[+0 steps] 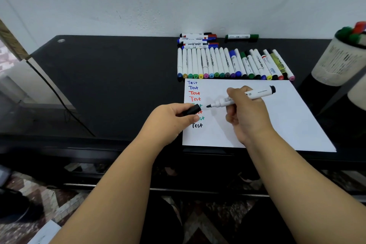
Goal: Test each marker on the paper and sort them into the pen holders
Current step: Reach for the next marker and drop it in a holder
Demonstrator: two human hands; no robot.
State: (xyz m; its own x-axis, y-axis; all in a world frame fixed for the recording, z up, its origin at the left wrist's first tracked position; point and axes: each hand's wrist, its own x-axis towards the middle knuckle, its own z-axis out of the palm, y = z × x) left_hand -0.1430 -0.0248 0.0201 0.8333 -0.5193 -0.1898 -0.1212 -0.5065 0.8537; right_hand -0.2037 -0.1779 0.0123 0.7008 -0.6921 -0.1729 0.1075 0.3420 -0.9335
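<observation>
A white sheet of paper lies on the black desk and carries a column of coloured "Test" words down its left side. My right hand grips an uncapped black marker, tip pointing left just above the paper. My left hand pinches the marker's black cap over the written column, hiding parts of a few words. A row of several capped markers lies side by side behind the paper. A white mesh pen holder at the right edge has green and red markers in it.
Several more markers are stacked against the wall, with a green one lying apart. A second pale holder shows partly at the far right. The black desk stretches left, with a cable running across it.
</observation>
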